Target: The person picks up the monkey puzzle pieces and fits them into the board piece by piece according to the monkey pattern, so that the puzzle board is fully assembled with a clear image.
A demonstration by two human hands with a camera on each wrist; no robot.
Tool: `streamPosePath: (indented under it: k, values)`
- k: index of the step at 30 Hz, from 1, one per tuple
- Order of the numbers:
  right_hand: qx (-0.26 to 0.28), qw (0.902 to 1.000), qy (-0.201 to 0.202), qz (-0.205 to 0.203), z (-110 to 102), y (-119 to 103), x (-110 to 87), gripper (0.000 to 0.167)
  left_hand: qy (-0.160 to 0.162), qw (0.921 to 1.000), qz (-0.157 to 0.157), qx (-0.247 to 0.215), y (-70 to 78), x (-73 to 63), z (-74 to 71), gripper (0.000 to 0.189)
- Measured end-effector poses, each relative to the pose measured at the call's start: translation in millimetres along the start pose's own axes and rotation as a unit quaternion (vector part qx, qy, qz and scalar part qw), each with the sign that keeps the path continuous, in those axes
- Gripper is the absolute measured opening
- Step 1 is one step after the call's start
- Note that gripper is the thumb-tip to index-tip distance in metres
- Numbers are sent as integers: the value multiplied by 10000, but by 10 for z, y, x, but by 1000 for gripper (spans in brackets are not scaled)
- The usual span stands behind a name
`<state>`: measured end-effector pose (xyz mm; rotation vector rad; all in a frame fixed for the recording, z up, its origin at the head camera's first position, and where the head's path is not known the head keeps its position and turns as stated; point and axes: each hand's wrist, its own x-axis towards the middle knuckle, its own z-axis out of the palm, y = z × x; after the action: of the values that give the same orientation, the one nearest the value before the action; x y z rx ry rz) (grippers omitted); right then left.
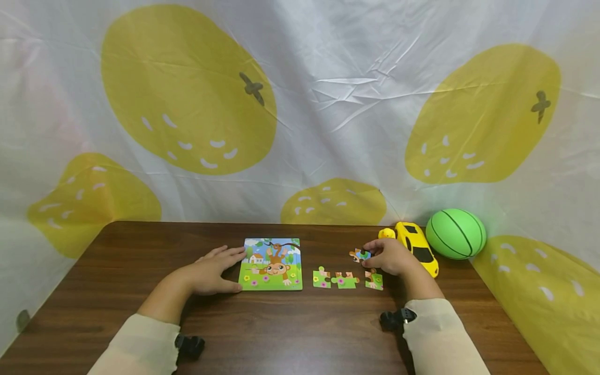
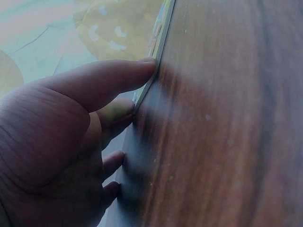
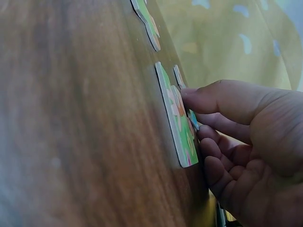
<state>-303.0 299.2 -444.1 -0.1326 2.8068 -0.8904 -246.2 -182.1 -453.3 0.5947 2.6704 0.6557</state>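
My left hand (image 1: 211, 272) rests on the table at the left edge of a square monkey picture board (image 1: 269, 271), fingers spread, thumb by its lower left corner. In the left wrist view the thumb touches the board's thin edge (image 2: 164, 40). To the right, my right hand (image 1: 390, 257) pinches a blue and brown jigsaw piece (image 1: 358, 255) between thumb and fingers. Just in front of it lies a green jigsaw piece with a pink flower (image 1: 375, 280). Two more green pieces, one left (image 1: 321, 278) and one middle (image 1: 347, 280), lie between that piece and the board, nearly joined.
Behind my right hand stand a yellow toy car (image 1: 419, 247), a small yellow duck toy (image 1: 386, 233) and a green ball (image 1: 455, 234). A white cloth with yellow fruit prints (image 1: 328, 130) hangs along the far edge of the brown wooden table (image 1: 290, 333).
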Motion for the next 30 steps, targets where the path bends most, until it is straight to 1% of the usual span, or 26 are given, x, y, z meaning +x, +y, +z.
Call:
streamPosePath:
  k: [4, 7, 13, 16, 20, 30]
  values:
    - [-21, 10000, 18, 22, 15, 10, 9, 48, 0, 10000, 3, 6, -3, 2, 7, 92]
    - [-16, 10000, 15, -87, 16, 6, 6, 48, 1, 10000, -3, 26, -9, 9, 8, 92]
    - [-11, 9984, 38, -563, 16, -95, -17, 47, -2, 10000, -15, 63, -20, 17, 12, 92]
    - [101, 9957, 0, -925, 36, -191, -27, 47, -2, 10000, 16, 45, -19, 18, 14, 92]
    - [247, 9913, -83, -1291, 103, -359, -33, 45, -1, 10000, 7, -6, -11, 9, 15, 92]
    - [424, 9831, -298, -1756, 328, -831, 34, 38, 7, 10000, 13, 13, -2, -1, -1, 92]
